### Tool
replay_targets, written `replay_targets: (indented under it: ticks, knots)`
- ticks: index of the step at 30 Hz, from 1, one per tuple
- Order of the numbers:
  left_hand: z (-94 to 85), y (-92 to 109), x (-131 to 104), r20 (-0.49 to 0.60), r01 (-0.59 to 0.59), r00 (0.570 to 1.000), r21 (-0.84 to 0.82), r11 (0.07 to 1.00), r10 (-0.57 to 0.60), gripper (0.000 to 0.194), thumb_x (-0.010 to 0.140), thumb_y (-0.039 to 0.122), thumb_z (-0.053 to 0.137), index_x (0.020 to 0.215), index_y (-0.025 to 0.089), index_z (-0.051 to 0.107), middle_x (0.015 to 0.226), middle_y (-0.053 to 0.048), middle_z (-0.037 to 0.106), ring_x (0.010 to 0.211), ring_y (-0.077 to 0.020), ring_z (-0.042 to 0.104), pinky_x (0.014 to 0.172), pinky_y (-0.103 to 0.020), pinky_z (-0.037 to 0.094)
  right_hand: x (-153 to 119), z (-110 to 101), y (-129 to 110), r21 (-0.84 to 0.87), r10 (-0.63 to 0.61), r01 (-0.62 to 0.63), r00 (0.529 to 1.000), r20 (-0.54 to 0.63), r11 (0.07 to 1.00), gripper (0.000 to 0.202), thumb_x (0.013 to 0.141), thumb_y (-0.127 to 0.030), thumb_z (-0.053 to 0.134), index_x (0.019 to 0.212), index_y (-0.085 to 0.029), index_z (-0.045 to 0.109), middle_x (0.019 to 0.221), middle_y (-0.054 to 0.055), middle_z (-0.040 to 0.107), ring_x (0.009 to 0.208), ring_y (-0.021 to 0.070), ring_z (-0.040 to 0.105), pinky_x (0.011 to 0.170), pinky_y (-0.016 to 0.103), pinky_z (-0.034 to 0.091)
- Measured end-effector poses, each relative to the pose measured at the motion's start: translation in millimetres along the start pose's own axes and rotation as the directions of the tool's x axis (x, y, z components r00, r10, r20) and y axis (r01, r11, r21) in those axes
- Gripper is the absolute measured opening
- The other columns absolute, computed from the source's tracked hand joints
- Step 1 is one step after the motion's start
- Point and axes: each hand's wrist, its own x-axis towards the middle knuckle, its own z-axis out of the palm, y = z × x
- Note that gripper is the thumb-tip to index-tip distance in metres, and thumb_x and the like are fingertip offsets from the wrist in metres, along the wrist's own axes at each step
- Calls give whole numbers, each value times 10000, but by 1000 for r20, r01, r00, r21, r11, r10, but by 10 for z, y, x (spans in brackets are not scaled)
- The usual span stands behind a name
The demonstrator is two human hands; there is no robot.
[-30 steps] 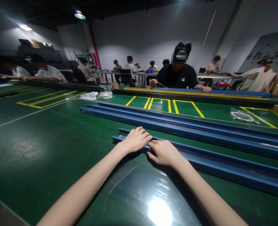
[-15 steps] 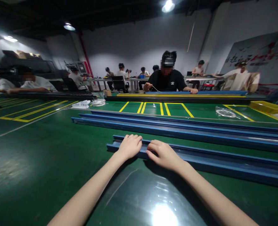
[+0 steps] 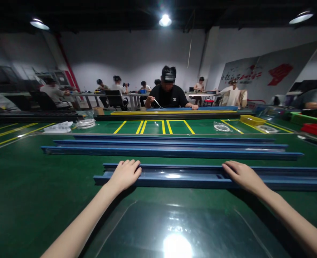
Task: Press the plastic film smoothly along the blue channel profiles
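A long blue metal channel [image 3: 174,175] lies lengthwise on the green tabletop before me, its open side up. Near its left end my left hand [image 3: 125,174] is closed over the channel, fingers curled across the far wall. Well to the right, my right hand [image 3: 243,175] grips the same channel, with its fingertips at the far rim. A small dark opening or mark [image 3: 220,176] shows in the channel floor beside the right fingers. The undersides of both hands are hidden.
Several more blue channels [image 3: 158,152] lie parallel just beyond. Farther off are coiled white cable [image 3: 85,123], a bagged coil [image 3: 222,127], a yellow tray [image 3: 252,120] and black and yellow bars [image 3: 174,113]. A co-worker [image 3: 171,95] sits opposite, holding a thin tool.
My right hand has moved right along the channel, away from my left hand. My left hand stays near the left end. The view has turned to the right.
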Motion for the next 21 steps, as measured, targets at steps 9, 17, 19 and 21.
replay_targets:
  ticks: [9, 17, 19, 21]
  knots:
    - [-76, 608, 213, -82, -197, 978, -73, 978, 191, 409, 857, 421, 214, 964, 187, 531, 951, -64, 588, 906, -206, 518, 754, -330, 361, -30, -16, -159, -205, 66, -83, 994, -89, 975, 370, 843, -285, 209, 658, -197, 517, 713, 50, 606, 703, 159, 545, 615, 253, 324]
    - [-148, 1727, 503, -115, -230, 970, -125, 965, 216, 340, 849, 324, 261, 861, 151, 554, 882, -91, 591, 843, -232, 537, 698, -359, 377, -55, -33, -233, -250, 95, -122, 989, -117, 961, 383, 856, -251, 208, 671, -182, 536, 706, 45, 604, 695, 141, 545, 617, 235, 312]
    - [-91, 1874, 515, -154, -206, 971, -143, 968, 184, 335, 843, 330, 268, 890, 145, 543, 892, -100, 586, 845, -244, 532, 709, -379, 370, -54, -34, -245, -252, 102, -128, 988, -115, 959, 377, 855, -245, 213, 694, -180, 547, 730, 46, 610, 711, 141, 548, 626, 234, 316]
    - [-36, 1936, 512, -204, -205, 963, -144, 968, 173, 344, 842, 344, 260, 897, 145, 536, 879, -105, 583, 841, -251, 527, 720, -390, 360, -55, -38, -260, -250, 110, -135, 988, -110, 959, 374, 853, -240, 220, 704, -176, 557, 736, 52, 614, 714, 144, 551, 629, 236, 321]
